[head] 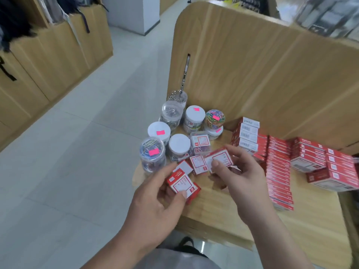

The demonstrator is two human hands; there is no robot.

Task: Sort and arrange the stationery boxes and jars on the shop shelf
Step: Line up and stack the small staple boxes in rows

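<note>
My left hand (pixel 155 199) grips a small stack of red-and-white stationery boxes (pixel 181 184) just above the wooden shelf (pixel 310 220). My right hand (pixel 235 171) pinches another small red-and-white box (pixel 220 159), thumb on its face. A third like box (pixel 198 165) lies on the shelf between them. Several clear jars of paper clips (pixel 152 152) with white lids and pink price stickers stand clustered at the shelf's left corner. One clear plastic box (pixel 200 144) sits among them.
Rows of red staple boxes (pixel 278 167) fill the shelf's right side, with larger red cartons (pixel 334 171) stacked further right. A curved wooden back panel (pixel 252 65) rises behind. A metal bar (pixel 185 72) stands at its left edge. Pale tiled floor (pixel 68 152) lies to the left.
</note>
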